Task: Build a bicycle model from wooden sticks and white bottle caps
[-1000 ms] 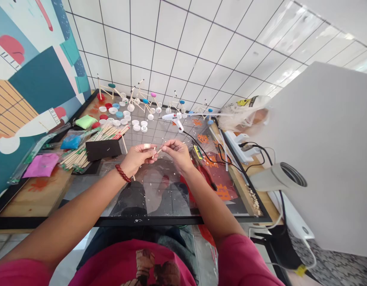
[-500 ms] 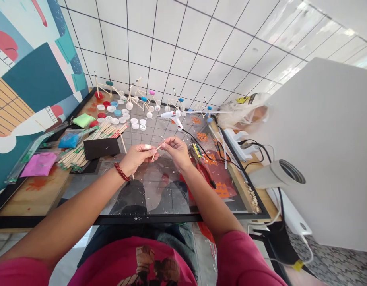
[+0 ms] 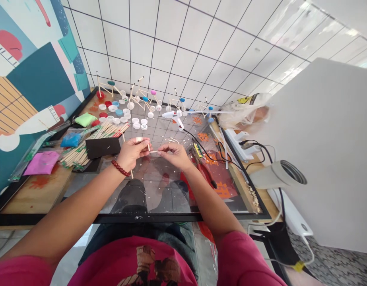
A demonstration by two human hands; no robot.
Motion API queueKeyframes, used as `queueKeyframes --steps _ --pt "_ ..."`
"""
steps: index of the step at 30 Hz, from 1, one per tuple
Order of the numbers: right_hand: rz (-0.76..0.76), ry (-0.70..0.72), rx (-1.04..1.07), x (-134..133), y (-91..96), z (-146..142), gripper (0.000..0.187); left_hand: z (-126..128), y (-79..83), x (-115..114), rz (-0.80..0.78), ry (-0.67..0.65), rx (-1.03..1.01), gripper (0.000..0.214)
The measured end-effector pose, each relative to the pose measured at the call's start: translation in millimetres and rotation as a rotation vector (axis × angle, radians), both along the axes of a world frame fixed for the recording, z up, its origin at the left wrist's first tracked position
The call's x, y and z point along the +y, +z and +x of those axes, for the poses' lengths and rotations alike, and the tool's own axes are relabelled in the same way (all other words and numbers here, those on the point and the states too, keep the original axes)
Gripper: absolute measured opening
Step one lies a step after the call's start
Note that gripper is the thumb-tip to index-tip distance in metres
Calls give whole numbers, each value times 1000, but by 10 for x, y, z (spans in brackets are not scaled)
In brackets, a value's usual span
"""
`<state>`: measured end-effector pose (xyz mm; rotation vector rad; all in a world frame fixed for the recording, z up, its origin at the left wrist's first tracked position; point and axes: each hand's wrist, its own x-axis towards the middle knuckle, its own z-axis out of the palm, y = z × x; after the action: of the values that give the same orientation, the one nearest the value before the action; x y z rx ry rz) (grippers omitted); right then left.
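Note:
Above the glass tabletop, my left hand (image 3: 133, 153) pinches a short wooden stick (image 3: 148, 147) that points roughly up and down. My right hand (image 3: 175, 155) grips another short wooden stick (image 3: 154, 151) between thumb and fingertips, lying nearly level. Its free end reaches the stick in my left hand; whether they touch I cannot tell. Under my left hand and wrist lies a longer stick (image 3: 131, 174), partly covered. Beyond my right hand a few cut stick pieces (image 3: 173, 140) rest on the glass. A white glue gun (image 3: 173, 115) lies farther back.
Left are a bundle of wooden sticks (image 3: 74, 157), a black card (image 3: 102, 147) and bags of pink (image 3: 41, 163), blue and green clay. Bottle caps (image 3: 119, 112) and stick figures (image 3: 146, 99) stand at the back. Pliers (image 3: 208, 174), cables and a power strip (image 3: 238, 143) are right.
My hands have moved slightly apart. The stick in my left hand now stands more upright, and a separate, nearly level stick shows in my right fingers.

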<state>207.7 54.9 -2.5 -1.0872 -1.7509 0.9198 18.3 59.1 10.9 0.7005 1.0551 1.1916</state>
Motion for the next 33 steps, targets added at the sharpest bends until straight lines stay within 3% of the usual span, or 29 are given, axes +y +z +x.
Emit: queueKeyframes --steps 5,11,17,24,33 --pt "3 -33 6 23 -39 -4 20 36 22 -20 -42 -5 -2 14" --pt "-61 -69 92 49 -85 -10 31 27 4 -2 -51 -21 -27 26" --pt "-24 -75 56 39 -88 -46 33 23 -9 0 -47 -2 -60 25" --pt "27 -120 7 59 -145 -72 23 34 -56 5 -18 -22 -75 37" --pt "184 -149 -193 -16 -179 -134 11 34 -97 43 3 73 -48 43"
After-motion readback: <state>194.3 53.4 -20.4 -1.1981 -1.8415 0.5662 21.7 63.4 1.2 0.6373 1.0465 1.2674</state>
